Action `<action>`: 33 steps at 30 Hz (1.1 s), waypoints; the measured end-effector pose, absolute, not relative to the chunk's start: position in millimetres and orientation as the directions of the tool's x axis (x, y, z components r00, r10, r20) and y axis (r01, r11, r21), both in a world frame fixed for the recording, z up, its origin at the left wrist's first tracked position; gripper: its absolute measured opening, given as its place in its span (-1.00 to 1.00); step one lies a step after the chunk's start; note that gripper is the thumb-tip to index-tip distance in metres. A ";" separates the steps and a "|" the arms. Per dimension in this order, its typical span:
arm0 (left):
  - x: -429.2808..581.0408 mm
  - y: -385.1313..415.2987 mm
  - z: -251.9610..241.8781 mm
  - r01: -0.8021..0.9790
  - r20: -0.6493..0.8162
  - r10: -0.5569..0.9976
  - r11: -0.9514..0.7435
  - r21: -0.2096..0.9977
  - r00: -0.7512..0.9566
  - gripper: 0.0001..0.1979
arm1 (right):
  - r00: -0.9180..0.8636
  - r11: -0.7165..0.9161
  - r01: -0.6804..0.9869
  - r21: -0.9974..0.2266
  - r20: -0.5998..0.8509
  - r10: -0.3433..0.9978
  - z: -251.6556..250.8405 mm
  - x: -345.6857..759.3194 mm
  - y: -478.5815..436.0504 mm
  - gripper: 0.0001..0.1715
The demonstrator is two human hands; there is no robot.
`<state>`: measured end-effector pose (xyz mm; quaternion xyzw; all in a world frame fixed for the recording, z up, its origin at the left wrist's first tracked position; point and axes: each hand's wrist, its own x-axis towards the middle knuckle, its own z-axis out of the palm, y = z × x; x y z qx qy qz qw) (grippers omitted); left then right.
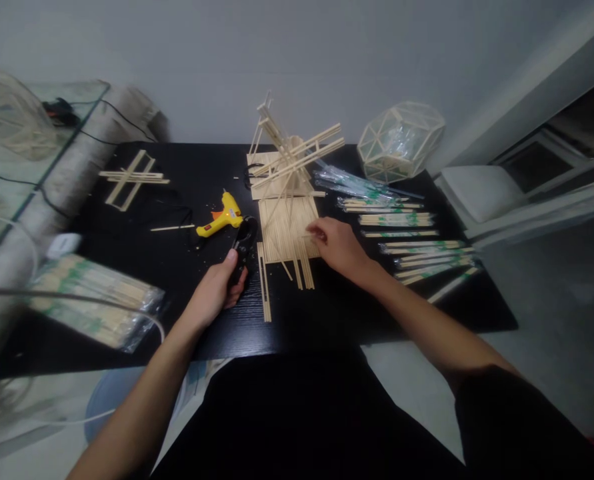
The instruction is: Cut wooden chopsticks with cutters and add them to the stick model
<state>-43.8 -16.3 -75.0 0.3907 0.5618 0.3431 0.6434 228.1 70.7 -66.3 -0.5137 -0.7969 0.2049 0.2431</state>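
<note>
My left hand is closed around a black pliers-like cutting tool, its head pointing away from me beside the flat wooden base. My right hand has its fingertips pinched together over the right edge of that base, which is made of wooden sticks laid side by side. Whatever is between those fingertips is too small to make out. Loose sticks jut over the base's near edge. Behind it rises a windmill-like model with crossed stick blades. A yellow glue gun lies left of the base.
Wrapped chopsticks lie in rows at the right, before a faceted stick-framed ball. A crossed stick frame rests at the back left. A plastic-wrapped chopstick bundle and a cable are at the near left.
</note>
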 end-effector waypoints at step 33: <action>-44.0 -19.9 -74.6 0.023 -0.443 0.887 0.444 0.896 0.129 -0.32 | -0.100 0.008 0.825 -0.565 -0.133 0.986 -45.5 289.6 82.7 -0.89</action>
